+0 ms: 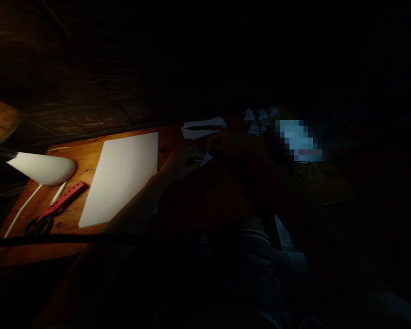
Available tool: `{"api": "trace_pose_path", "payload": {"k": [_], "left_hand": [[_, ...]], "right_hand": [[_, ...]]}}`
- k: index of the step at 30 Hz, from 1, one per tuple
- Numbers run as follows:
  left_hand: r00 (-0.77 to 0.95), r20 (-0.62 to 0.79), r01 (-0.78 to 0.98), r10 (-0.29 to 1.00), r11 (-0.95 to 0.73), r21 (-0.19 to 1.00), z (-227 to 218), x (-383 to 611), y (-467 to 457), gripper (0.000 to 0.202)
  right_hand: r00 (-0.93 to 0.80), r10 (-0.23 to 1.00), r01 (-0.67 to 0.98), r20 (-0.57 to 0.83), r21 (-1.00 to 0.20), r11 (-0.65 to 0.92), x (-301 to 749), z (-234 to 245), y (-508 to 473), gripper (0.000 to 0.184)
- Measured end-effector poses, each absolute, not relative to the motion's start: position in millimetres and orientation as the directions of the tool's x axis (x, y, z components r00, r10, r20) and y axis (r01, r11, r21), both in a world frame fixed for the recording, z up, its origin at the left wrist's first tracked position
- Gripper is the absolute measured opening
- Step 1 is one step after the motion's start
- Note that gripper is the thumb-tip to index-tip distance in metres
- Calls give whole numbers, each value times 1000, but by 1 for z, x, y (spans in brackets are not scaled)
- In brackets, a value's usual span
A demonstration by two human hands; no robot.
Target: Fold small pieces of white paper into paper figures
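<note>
My left hand reaches over the wooden table with its fingers closed on a small folded piece of white paper. In deep shadow, my right hand meets the upper right end of this paper with curled fingers; its exact grip is hard to see. Just beyond the hands lie small white paper pieces, with a dark, slim tool with a reddish handle across them. Several pointed folded paper shapes stand farther back on the right.
A stack of white sheets lies beside my left forearm. Left of it are a red and black scissors-like tool, a white lamp and its cord. A blurred bright screen is at right. A dark strap crosses the lower left.
</note>
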State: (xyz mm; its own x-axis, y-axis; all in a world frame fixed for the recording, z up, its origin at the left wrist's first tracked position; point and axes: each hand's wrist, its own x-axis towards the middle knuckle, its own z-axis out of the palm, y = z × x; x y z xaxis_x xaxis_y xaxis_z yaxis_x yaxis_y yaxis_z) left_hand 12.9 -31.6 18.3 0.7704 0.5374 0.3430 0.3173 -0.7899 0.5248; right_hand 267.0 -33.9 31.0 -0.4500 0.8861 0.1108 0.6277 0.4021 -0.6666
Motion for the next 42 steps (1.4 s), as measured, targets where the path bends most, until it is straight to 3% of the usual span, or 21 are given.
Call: {"api": "trace_pose_path", "payload": {"k": [8, 19, 30, 42], "left_hand": [[813, 330, 290, 480, -825, 486, 19, 12, -34, 25], [816, 365, 289, 449, -862, 416, 18, 13, -30, 16], [825, 342, 266, 450, -843, 468, 19, 11, -30, 16], [819, 342, 272, 461, -836, 476, 18, 12, -27, 16]], "right_hand": [[-358, 929, 774, 97, -526, 353, 259, 40, -41, 26], [-343, 935, 804, 84, -489, 339, 257, 43, -43, 27], [-313, 935, 841, 168, -408, 355, 243, 34, -45, 29], [-283, 945, 853, 161, -408, 325, 237, 40, -49, 24]]}}
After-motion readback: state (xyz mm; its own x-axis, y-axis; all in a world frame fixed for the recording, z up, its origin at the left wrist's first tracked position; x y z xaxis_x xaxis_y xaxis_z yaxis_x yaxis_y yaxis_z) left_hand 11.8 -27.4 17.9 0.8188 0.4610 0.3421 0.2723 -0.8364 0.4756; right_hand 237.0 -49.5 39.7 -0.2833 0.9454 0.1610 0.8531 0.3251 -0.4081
